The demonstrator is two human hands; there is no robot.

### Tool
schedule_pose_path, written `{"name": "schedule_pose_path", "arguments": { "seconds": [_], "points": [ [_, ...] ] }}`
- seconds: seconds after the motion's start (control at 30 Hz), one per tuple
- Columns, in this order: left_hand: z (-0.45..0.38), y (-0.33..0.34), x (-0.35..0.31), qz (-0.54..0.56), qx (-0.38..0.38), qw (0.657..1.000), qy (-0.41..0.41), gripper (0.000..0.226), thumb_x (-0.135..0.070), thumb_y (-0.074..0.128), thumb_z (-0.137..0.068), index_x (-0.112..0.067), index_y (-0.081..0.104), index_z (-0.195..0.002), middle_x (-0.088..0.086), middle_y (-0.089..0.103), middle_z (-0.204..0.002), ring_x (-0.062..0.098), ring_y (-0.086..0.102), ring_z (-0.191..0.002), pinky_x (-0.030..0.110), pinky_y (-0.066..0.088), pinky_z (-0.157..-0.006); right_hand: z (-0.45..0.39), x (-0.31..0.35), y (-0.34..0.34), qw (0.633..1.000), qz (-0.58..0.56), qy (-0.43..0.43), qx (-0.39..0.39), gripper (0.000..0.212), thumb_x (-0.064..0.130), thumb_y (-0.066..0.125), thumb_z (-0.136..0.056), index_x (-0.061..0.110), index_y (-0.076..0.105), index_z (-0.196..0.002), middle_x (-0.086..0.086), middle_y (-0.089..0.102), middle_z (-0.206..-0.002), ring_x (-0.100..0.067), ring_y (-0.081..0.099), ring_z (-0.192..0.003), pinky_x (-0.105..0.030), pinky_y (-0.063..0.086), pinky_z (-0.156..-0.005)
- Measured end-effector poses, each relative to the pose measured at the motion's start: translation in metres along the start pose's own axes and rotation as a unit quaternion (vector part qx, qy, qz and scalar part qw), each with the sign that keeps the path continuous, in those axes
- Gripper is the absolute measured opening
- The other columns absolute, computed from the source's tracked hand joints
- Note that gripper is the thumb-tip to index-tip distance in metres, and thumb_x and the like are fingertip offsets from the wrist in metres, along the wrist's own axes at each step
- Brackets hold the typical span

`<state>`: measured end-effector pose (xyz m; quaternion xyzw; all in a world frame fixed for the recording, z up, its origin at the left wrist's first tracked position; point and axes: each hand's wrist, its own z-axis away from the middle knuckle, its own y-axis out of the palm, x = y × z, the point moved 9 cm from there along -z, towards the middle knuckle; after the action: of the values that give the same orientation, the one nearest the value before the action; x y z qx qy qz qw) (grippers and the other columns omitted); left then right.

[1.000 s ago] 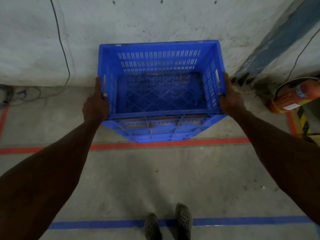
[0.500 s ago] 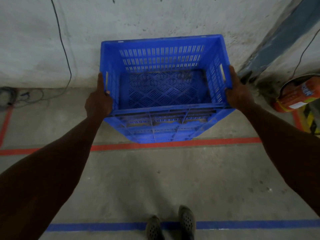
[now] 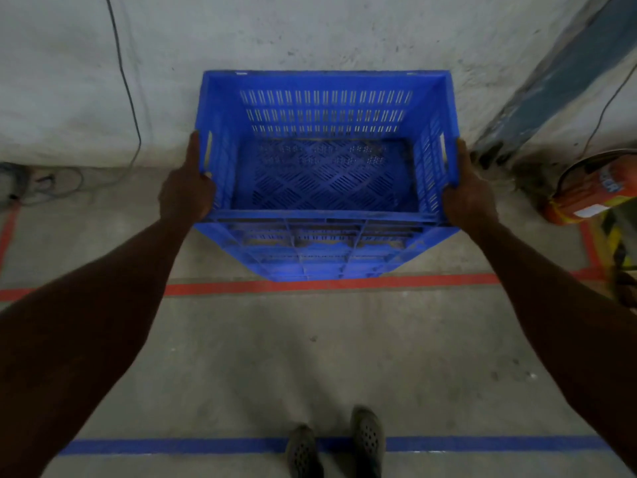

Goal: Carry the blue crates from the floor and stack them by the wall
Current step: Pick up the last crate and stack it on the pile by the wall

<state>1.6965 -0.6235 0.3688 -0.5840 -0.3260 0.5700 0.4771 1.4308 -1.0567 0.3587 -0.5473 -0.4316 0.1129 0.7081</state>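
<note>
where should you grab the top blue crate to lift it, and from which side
Grip the top blue crate at the slotted handholds high in its two short end walls, coming in from both sides at once. The left hand and right hand already hold it there. It is wide and open-topped, so matched end grips should keep it level.

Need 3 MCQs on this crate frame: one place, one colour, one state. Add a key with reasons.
1. The floor line nearest the shoes is
A. red
B. blue
C. yellow

2. The orange can lies
A. right of the crate
B. inside it
C. left of it

3. The hands are
A. both off the crate
B. one on the crate
C. both gripping its sides

Key: 1 B, the blue line runs under the shoes. 2 A, it lies at the right edge. 3 C, the left hand and the right hand hold the crate's side walls.
</note>
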Motion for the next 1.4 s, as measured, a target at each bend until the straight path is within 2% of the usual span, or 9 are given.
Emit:
{"name": "schedule_pose_path", "arguments": {
  "seconds": [0.23,0.4,0.5,0.67,0.8,0.97,1.07,1.2,1.4],
  "points": [
    [0.022,0.006,-0.001,0.015,-0.015,1.0,-0.02,0.076,-0.024,0.045,-0.098,-0.048,0.003,-0.157,0.035,0.063,-0.11,0.052,0.062,-0.097,0.052,0.048,-0.081,-0.024,0.005,-0.009,0.999,0.046,0.001,0.019,0.083,0.01,0.049,-0.089,0.029,0.008,-0.158,-0.039,0.06,-0.109,-0.052,0.06,-0.084,-0.044,0.046,-0.073],
    [0.002,-0.002,-0.002,0.01,-0.002,1.0,-0.011,0.078,-0.025,0.047,-0.097,-0.051,0.002,-0.155,0.034,0.062,-0.11,0.052,0.062,-0.097,0.051,0.048,-0.081,-0.007,-0.001,0.001,1.0,0.008,-0.002,0.004,0.088,0.01,0.048,-0.082,0.035,0.009,-0.157,-0.029,0.047,-0.141,-0.052,0.058,-0.105,-0.051,0.048,-0.086],
    [0.007,0.002,-0.005,0.011,-0.006,1.0,-0.011,0.076,-0.024,0.046,-0.099,-0.049,0.002,-0.156,0.031,0.063,-0.108,0.05,0.062,-0.095,0.046,0.044,-0.074,-0.02,0.002,-0.003,1.0,0.006,0.0,0.009,0.089,0.008,0.049,-0.083,0.035,0.009,-0.157,-0.031,0.048,-0.138,-0.052,0.057,-0.105,-0.053,0.049,-0.085],
    [-0.004,0.003,0.003,0.014,0.004,1.0,0.0,0.079,-0.025,0.046,-0.098,-0.054,-0.001,-0.154,0.033,0.063,-0.111,0.052,0.062,-0.097,0.051,0.048,-0.081,-0.001,-0.004,0.002,0.999,-0.002,0.029,0.013,0.09,0.012,0.047,-0.084,0.049,0.004,-0.153,-0.024,0.042,-0.149,-0.05,0.058,-0.106,-0.048,0.048,-0.088],
    [0.003,0.006,-0.008,0.011,-0.008,1.0,-0.005,0.077,-0.024,0.045,-0.099,-0.052,0.001,-0.155,0.031,0.063,-0.11,0.051,0.062,-0.095,0.047,0.044,-0.076,-0.017,-0.002,-0.006,1.0,0.005,0.017,0.01,0.09,0.01,0.048,-0.083,0.04,0.005,-0.156,-0.027,0.053,-0.137,-0.05,0.061,-0.1,-0.051,0.05,-0.083],
    [-0.002,0.003,0.002,0.006,0.007,1.0,-0.016,0.08,-0.024,0.046,-0.097,-0.056,-0.002,-0.153,0.031,0.063,-0.113,0.05,0.062,-0.097,0.048,0.045,-0.077,-0.001,-0.003,0.003,1.0,0.005,0.022,0.021,0.089,0.017,0.047,-0.084,0.05,0.001,-0.152,-0.02,0.043,-0.149,-0.05,0.058,-0.107,-0.051,0.048,-0.089],
    [0.006,0.007,-0.009,0.012,0.002,1.0,-0.024,0.08,-0.023,0.046,-0.097,-0.052,-0.001,-0.155,0.03,0.062,-0.114,0.049,0.062,-0.098,0.047,0.045,-0.076,-0.019,-0.007,-0.004,1.0,0.01,0.014,0.023,0.089,0.014,0.049,-0.084,0.04,0.003,-0.156,-0.03,0.05,-0.138,-0.052,0.059,-0.103,-0.055,0.05,-0.085],
    [0.001,0.006,-0.002,0.006,0.006,1.0,-0.019,0.08,-0.024,0.047,-0.097,-0.052,0.0,-0.155,0.032,0.062,-0.115,0.05,0.061,-0.101,0.049,0.046,-0.081,-0.014,-0.003,-0.003,0.999,0.011,0.026,0.016,0.088,0.011,0.047,-0.085,0.04,0.005,-0.156,-0.03,0.055,-0.13,-0.051,0.059,-0.099,-0.051,0.049,-0.082],
    [0.0,0.009,-0.005,0.014,-0.001,1.0,-0.013,0.079,-0.024,0.047,-0.097,-0.052,0.0,-0.155,0.032,0.062,-0.114,0.05,0.062,-0.099,0.048,0.045,-0.08,-0.016,-0.004,-0.005,1.0,0.008,0.017,0.015,0.088,0.012,0.047,-0.084,0.04,0.005,-0.156,-0.026,0.048,-0.141,-0.05,0.057,-0.107,-0.053,0.049,-0.087]
  ]
}}
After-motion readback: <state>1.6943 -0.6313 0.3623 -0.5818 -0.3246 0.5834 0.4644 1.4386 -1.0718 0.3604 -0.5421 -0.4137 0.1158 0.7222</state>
